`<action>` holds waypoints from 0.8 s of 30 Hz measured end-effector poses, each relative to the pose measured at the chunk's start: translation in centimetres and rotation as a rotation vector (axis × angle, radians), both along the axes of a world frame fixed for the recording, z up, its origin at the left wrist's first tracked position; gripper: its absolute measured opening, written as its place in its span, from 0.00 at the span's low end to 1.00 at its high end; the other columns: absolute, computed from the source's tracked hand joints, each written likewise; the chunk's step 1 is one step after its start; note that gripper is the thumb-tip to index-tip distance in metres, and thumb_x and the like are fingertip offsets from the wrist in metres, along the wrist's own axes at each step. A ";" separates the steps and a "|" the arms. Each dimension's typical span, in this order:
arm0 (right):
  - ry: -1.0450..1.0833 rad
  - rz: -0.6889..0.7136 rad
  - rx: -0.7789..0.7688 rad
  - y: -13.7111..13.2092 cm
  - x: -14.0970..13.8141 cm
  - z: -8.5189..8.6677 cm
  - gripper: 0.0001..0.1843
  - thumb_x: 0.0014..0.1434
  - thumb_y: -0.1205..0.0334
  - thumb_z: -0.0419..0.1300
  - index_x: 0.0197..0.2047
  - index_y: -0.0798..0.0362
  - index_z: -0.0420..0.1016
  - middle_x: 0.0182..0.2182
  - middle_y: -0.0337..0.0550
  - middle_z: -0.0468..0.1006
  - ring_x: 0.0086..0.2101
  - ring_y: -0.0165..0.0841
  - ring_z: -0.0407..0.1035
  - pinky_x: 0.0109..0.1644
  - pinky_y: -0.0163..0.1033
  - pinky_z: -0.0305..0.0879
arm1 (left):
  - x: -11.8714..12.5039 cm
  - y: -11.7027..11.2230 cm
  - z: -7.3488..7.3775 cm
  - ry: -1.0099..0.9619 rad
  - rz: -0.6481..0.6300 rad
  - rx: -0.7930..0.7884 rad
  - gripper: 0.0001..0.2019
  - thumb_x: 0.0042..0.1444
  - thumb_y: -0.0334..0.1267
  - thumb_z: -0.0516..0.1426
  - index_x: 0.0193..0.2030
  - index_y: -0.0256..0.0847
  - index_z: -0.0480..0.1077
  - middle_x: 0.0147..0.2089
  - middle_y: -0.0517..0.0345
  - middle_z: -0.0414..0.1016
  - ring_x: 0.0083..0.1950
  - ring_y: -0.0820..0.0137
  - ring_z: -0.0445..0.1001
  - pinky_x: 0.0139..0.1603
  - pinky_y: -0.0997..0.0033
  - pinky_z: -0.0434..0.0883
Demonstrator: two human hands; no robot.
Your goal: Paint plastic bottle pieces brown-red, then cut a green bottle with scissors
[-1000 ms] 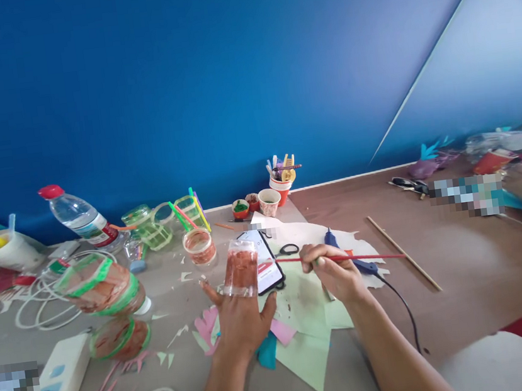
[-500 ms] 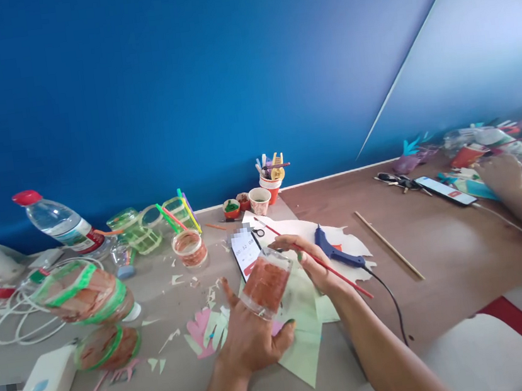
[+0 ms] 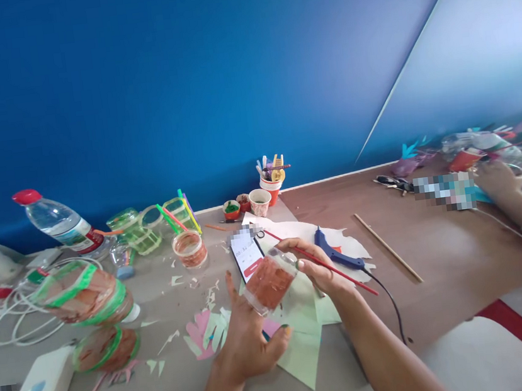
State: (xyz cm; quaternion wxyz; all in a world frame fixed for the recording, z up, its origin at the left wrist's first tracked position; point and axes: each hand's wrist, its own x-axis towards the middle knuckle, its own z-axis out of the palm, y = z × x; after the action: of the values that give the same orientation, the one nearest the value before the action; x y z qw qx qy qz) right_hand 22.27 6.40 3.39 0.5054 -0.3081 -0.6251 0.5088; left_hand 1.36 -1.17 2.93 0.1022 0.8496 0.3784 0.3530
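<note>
A clear plastic cup painted reddish brown (image 3: pixel 269 282) sits over the fingers of my left hand (image 3: pixel 250 339), tilted to the right, with the index finger and thumb spread outside it. My right hand (image 3: pixel 315 266) is closed round a thin red paintbrush (image 3: pixel 341 270) and also touches the cup's open end. The brush handle slants down to the right. Beneath the hands lie pale green and pink paper cut-outs (image 3: pixel 302 342) and a phone (image 3: pixel 247 254) with a lit screen.
A blue glue gun (image 3: pixel 337 253) with a black cord lies right of my hands, a wooden stick (image 3: pixel 388 247) beyond it. Paint cups (image 3: pixel 260 201), a small painted cup (image 3: pixel 190 248), green-banded painted bottles (image 3: pixel 83 296), a water bottle (image 3: pixel 60 225) and white cables crowd the left. Another person's hand (image 3: pixel 497 179) works far right.
The cup on my left hand tipped from upright to slanting right. My right hand came over to touch its open end, swinging the brush from level to slanting. The view shifted slightly.
</note>
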 end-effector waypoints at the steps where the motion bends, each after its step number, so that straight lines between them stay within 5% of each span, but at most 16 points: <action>1: -0.001 0.023 -0.001 0.0 0.0 0.0 0.26 0.54 0.41 0.64 0.50 0.48 0.77 0.49 0.49 0.79 0.51 0.48 0.71 0.57 0.52 0.64 | -0.2 0.0 0.0 -0.039 -0.012 -0.045 0.32 0.59 0.41 0.51 0.71 0.43 0.52 0.64 0.45 0.69 0.67 0.49 0.64 0.71 0.34 0.36; 7: 0.010 0.096 0.043 0.0 -0.2 0.2 0.26 0.55 0.44 0.65 0.53 0.47 0.76 0.53 0.49 0.77 0.56 0.50 0.67 0.62 0.55 0.58 | -0.5 -0.4 -0.9 -0.186 -0.017 -0.242 0.33 0.63 0.51 0.46 0.73 0.43 0.48 0.65 0.43 0.68 0.71 0.49 0.57 0.70 0.40 0.51; 10: 0.139 -0.007 0.097 0.0 -0.4 0.3 0.26 0.55 0.44 0.64 0.54 0.47 0.77 0.53 0.49 0.77 0.54 0.48 0.68 0.60 0.52 0.59 | -0.4 -0.2 -1.1 -0.087 0.052 -0.139 0.34 0.63 0.46 0.48 0.73 0.43 0.44 0.67 0.41 0.65 0.71 0.48 0.58 0.70 0.33 0.42; 15: 0.401 -0.057 0.000 -0.3 -0.4 0.3 0.23 0.59 0.40 0.58 0.41 0.49 0.83 0.24 0.45 0.78 0.28 0.38 0.69 0.38 0.46 0.65 | -0.4 0.6 -1.1 0.080 0.269 0.016 0.39 0.60 0.41 0.52 0.74 0.41 0.37 0.71 0.39 0.57 0.73 0.48 0.53 0.66 0.30 0.20; 24: 0.340 -0.001 -0.080 -1.2 -0.6 0.5 0.18 0.58 0.45 0.60 0.34 0.52 0.81 0.12 0.36 0.66 0.16 0.31 0.57 0.26 0.41 0.58 | -0.7 1.0 -1.5 0.081 0.392 0.099 0.40 0.60 0.40 0.53 0.74 0.41 0.37 0.71 0.41 0.57 0.73 0.50 0.53 0.67 0.37 0.16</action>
State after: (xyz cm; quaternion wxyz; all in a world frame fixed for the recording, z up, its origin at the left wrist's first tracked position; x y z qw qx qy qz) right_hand 21.71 5.23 3.89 0.5916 -0.2377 -0.5097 0.5777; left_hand 0.67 -0.15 1.42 -0.0255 0.7771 0.5225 0.3498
